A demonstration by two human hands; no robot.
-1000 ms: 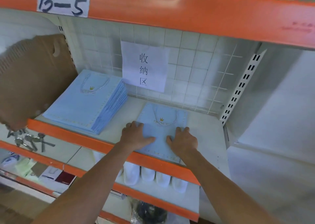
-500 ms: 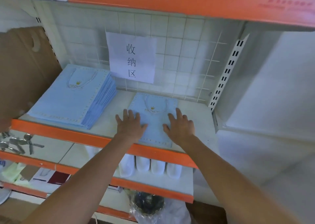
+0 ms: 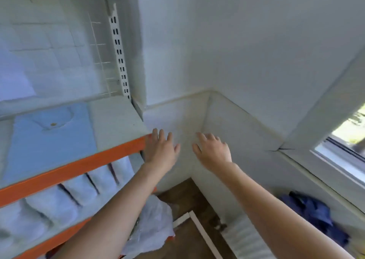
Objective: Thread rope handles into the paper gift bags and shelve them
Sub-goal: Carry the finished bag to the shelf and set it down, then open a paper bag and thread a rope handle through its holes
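A pale blue paper gift bag point(image 3: 53, 138) lies flat on the white shelf board point(image 3: 116, 120), its face up, with a thin looped rope handle point(image 3: 57, 120) resting across its upper part and a small gold mark just below the loop. The picture is smeared, so finer print on the bag cannot be read. The bag sits left of the shelf's right end, behind the orange front rail point(image 3: 79, 166).

Both hands hang in the air past that right end, holding nothing — the left hand point(image 3: 161, 150) is just beside the rail's corner, fingers straight and slightly spread, and the right hand point(image 3: 212, 152) is near it, fingers loosely spread, palm down. Neither hand touches the bag.

On the shelf below, a row of white rolled items point(image 3: 75, 193) stands side by side. On the wooden floor lie a crumpled clear plastic bag point(image 3: 152, 225) and, by the window wall, a dark blue bundle point(image 3: 314, 215).
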